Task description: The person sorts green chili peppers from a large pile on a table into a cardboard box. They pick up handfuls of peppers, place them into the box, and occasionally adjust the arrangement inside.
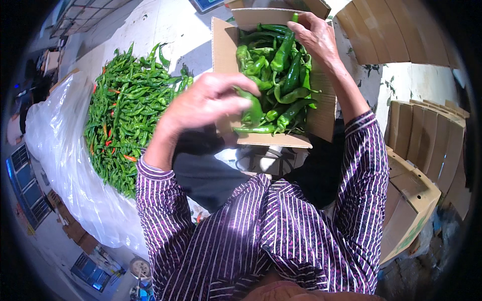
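An open cardboard box [229, 50] full of long green peppers [292, 77] stands between my knees. At its left side my left hand [209, 99], blurred, curls its thumb and fingers around a green pepper [253, 109] over the contents. Up at the far right corner, my right hand [315, 39] pinches the upper end of a long green pepper [283, 50], whose broad end rests among the others. To the left of the box spreads a large heap of loose green peppers [128, 101] with several red and orange ones in it.
Clear plastic sheeting [75, 150] borders the heap on the left. Flattened cardboard [376, 32] lies at the far right, and upright cartons [427, 129] stand nearer on that side. A closed carton [410, 199] is beside my right elbow. Part of a blue-edged object [206, 4] shows at the top.
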`<control>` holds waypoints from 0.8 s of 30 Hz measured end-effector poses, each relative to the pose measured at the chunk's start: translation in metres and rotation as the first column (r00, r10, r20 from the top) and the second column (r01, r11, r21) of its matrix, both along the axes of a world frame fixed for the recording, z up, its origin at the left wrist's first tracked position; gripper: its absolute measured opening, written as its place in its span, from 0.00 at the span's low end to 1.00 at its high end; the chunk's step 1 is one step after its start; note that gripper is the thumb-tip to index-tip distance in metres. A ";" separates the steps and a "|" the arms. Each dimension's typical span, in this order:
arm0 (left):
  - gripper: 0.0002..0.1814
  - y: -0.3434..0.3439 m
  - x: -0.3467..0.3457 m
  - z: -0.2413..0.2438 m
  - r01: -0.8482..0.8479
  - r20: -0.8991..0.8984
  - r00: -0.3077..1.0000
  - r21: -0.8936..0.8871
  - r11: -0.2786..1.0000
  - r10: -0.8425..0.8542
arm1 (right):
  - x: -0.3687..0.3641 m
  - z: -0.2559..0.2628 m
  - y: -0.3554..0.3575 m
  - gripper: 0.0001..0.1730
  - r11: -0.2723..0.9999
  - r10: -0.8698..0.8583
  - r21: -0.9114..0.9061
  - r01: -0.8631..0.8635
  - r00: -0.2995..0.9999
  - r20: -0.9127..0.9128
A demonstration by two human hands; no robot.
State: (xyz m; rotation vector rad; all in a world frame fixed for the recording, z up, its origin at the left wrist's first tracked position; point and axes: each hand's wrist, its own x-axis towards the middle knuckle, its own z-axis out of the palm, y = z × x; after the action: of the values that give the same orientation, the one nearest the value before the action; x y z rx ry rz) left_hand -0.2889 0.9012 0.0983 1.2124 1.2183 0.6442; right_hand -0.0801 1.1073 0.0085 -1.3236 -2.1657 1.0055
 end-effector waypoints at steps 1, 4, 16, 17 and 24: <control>0.15 -0.001 -0.014 0.006 -0.058 0.090 0.994 -0.085 0.995 0.066 | -0.011 0.002 -0.002 0.29 0.999 0.041 0.018 -0.041 0.999 0.003; 0.22 0.015 -0.025 -0.002 -0.239 0.282 0.914 -0.210 0.948 0.293 | -0.012 -0.018 -0.009 0.26 0.954 0.273 -0.135 -0.268 0.962 0.015; 0.24 0.094 -0.067 -0.005 0.001 -0.298 0.954 0.032 0.999 0.009 | 0.005 0.012 -0.033 0.39 0.944 0.308 -0.191 -0.269 0.925 0.220; 0.24 0.094 -0.054 -0.020 -0.033 -0.429 0.896 0.189 0.982 0.112 | 0.014 0.012 -0.034 0.40 0.940 0.338 -0.123 -0.318 0.918 0.206; 0.23 0.033 0.011 -0.064 0.443 -0.880 0.469 0.309 0.841 0.076 | 0.038 0.008 -0.048 0.34 0.804 0.299 -0.540 -0.250 0.954 0.003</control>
State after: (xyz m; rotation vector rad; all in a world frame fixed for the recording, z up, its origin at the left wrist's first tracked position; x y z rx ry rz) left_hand -0.2775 0.9345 0.0339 2.2843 1.7617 0.0924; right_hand -0.0426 1.0597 0.0164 -1.3102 -2.2789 1.8071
